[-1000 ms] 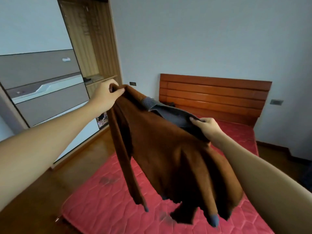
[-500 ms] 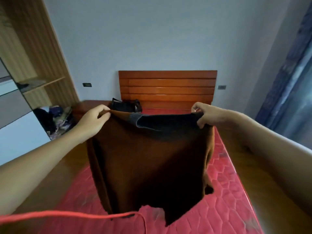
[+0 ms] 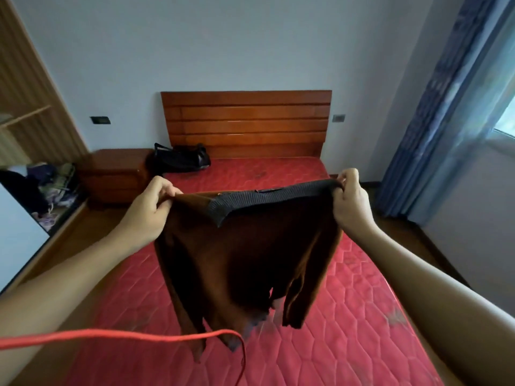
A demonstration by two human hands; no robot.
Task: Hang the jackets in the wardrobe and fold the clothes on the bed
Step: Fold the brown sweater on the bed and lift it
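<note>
Jacket (image 3: 245, 246) of brown fabric, held spread above the red mattress of the bed (image 3: 362, 316) by both hands. The left hand (image 3: 145, 215) pinches the top edge at one shoulder, fingers curled round the cloth. The right hand (image 3: 351, 204) pinches the far end of the grey ribbed collar (image 3: 264, 197), which runs between the two hands. Body and sleeves hang freely; their lower ends are blurred, and contact with the mattress cannot be told. A black bag (image 3: 181, 160) lies at the head of the bed, against the wooden headboard (image 3: 245, 123). A nightstand (image 3: 111, 174) stands between the bed and the open wardrobe (image 3: 25, 87), at whose foot a heap of clothes (image 3: 53, 185) lies. A red cord (image 3: 111, 337) crosses the foreground. A blue curtain (image 3: 446, 107) hangs at right.
</note>
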